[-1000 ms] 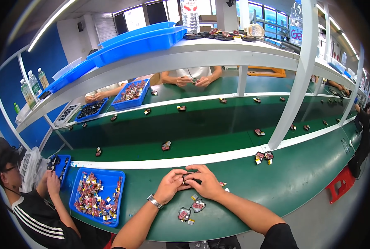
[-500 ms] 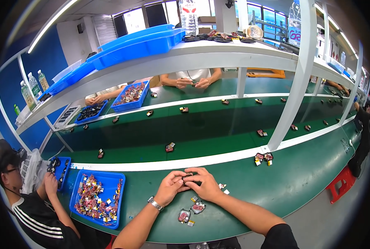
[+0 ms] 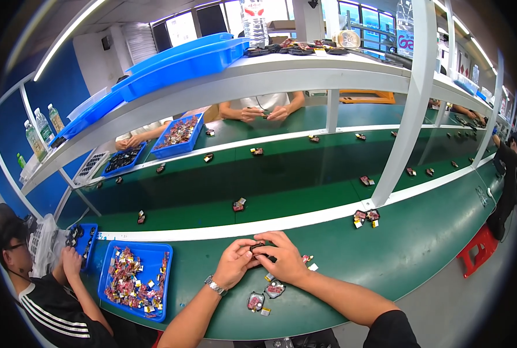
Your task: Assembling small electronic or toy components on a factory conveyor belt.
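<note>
Both of my hands meet over the green bench, closed around a small black plastic housing [image 3: 257, 246]. My left hand [image 3: 234, 264], with a metal-banded watch at the wrist, grips its left side. From the right, my right hand [image 3: 282, 258] presses it with fingers and thumb; much of the piece is hidden by them. Just nearer to me lie two black housings with red circuit boards and white-yellow tabs, one housing [image 3: 255, 301] left of the other housing [image 3: 275, 289]. A further small red board with a white tab [image 3: 312, 267] shows partly beyond my right wrist.
Left of my arms stands a blue tray [image 3: 168, 272] of red boards. A co-worker [image 3: 44, 284] sits beyond it by another blue tray [image 3: 91, 243]. Ahead, a white rail [image 3: 212, 232] edges a green belt carrying spaced-out assemblies. A white post [image 3: 406, 116] rises at right, supporting an overhead shelf.
My hands stay together around the black housing, with the fingers shifted slightly. The whole view has moved a little; the loose pieces beside my hands lie as before.
</note>
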### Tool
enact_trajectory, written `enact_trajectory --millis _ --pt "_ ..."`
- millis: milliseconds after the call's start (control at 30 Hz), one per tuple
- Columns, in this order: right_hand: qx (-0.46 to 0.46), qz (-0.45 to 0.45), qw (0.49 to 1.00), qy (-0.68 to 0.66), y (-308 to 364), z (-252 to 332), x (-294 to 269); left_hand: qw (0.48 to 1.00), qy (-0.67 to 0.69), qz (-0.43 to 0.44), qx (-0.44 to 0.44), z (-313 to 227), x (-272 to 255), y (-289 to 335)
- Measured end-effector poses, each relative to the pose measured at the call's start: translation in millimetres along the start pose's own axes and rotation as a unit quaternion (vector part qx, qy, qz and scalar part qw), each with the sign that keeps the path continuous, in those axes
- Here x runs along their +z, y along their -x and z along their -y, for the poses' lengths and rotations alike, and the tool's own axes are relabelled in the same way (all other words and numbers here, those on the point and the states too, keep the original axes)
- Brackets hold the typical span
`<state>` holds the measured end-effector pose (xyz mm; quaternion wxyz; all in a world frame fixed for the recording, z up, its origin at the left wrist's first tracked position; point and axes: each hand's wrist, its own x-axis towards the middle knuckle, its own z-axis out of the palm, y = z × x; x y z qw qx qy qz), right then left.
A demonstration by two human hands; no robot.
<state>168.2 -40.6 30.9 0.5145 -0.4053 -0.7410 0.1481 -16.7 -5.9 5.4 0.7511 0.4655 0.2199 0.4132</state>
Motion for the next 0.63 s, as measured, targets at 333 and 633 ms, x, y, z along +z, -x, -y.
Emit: enact_trajectory --millis 333,633 --pt "0.024 0.047 0.997 -0.048 -4.4 1.4 -3.9 0.999 0.007 -0.024 0.027 -3.8 7.0 -0.3" --pt "0.004 0.075 0.997 -0.013 -3.6 -4.6 -5.2 0.999 0.012 -0.033 0.02 -0.9 1.6 -1.3"
